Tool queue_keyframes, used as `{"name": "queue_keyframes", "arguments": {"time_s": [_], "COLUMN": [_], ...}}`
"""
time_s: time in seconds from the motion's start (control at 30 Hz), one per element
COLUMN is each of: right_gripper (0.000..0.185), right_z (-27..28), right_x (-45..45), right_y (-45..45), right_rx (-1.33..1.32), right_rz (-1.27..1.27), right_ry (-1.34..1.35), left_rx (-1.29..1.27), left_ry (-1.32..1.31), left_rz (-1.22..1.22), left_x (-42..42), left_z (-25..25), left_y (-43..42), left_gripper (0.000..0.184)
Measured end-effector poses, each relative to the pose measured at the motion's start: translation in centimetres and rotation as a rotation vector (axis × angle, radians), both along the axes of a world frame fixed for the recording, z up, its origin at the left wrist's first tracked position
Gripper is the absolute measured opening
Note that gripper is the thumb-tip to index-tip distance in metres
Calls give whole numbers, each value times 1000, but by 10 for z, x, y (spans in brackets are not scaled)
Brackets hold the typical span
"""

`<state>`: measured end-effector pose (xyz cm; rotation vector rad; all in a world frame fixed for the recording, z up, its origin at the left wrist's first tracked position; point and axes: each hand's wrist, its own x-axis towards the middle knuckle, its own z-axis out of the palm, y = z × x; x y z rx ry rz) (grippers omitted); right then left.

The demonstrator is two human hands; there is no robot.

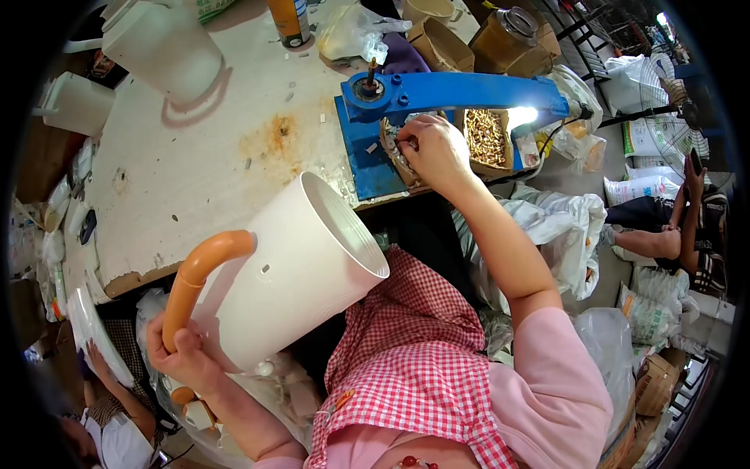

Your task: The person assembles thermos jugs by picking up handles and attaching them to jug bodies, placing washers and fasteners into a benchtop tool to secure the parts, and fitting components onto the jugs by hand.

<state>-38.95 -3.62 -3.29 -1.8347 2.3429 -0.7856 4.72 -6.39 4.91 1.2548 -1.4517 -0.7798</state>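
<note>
My left hand (187, 356) is wrapped round the lower end of the curved orange handle (199, 270) of a white plastic jug (273, 289). The jug lies tilted over my lap, its open rim facing up and right, with a small hole in its side wall. My right hand (437, 152) reaches into a small cardboard box (400, 156) of little light-coloured pieces, fingers pinched together; what they hold, if anything, is hidden. Over that hand extends the blue arm (469, 92) of a bench machine. Beside it, another box holds small brass-coloured parts (486, 137).
White containers (168, 59) stand at the table's far left. An orange can (289, 22) and a plastic bag (355, 33) are at the back. A lamp (522, 117) glows under the blue arm. White sacks (547, 234) lie to the right. Other people sit at both sides.
</note>
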Motion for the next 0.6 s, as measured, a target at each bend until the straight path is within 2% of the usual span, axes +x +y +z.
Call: {"name": "queue_keyframes", "arguments": {"time_s": [0.13, 0.2, 0.33, 0.47, 0.6], "right_gripper": [11, 11, 12, 12, 7], "right_z": [4, 9, 5, 0, 43], "right_x": [-3, -3, -6, -12, 3], "right_y": [-2, -2, -5, 5, 24], "right_rx": [82, 170, 167, -20, -157], "right_rz": [-38, -62, -84, -38, 11], "right_ry": [28, -47, -19, 60, -99], "left_rx": [-6, -6, 1, -38, -60], "left_ry": [9, 9, 16, 5, 30], "left_rz": [5, 1, -1, -17, 5], "left_x": [-1, 0, 1, 2, 2], "left_z": [0, 0, -1, -3, -6], "left_y": [3, 2, 1, 3, 3], "left_gripper": [60, 60, 60, 58, 59]}}
